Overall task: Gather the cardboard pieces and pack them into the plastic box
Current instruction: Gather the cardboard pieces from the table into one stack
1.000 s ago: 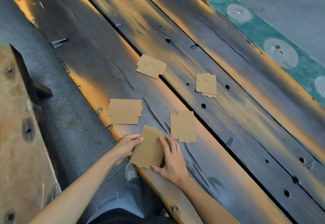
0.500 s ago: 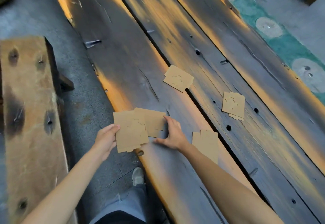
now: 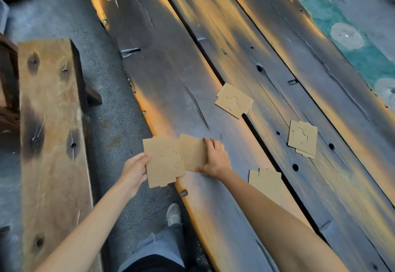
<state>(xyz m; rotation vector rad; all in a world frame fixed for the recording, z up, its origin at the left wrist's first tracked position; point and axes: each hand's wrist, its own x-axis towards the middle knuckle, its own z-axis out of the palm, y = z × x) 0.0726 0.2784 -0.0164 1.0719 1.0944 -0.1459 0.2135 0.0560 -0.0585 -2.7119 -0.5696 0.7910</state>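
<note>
At the far left stands a wooden bench (image 3: 51,135), with nothing of the task on it. Next, the left hand (image 3: 133,171) pinches the edge of a cardboard piece (image 3: 163,160) that hangs partly over the table's edge. Just beside it, the right hand (image 3: 215,159) curls its fingers on a second cardboard piece (image 3: 192,152), which lies on the plank table (image 3: 171,75) and slips under the first one. Further right, three pieces are not gathered: one under the right forearm (image 3: 266,182), one farther up (image 3: 234,100), one at the right (image 3: 302,138). The plastic box is not in view, so I judge the task is at its beginning; packing is all left
</note>
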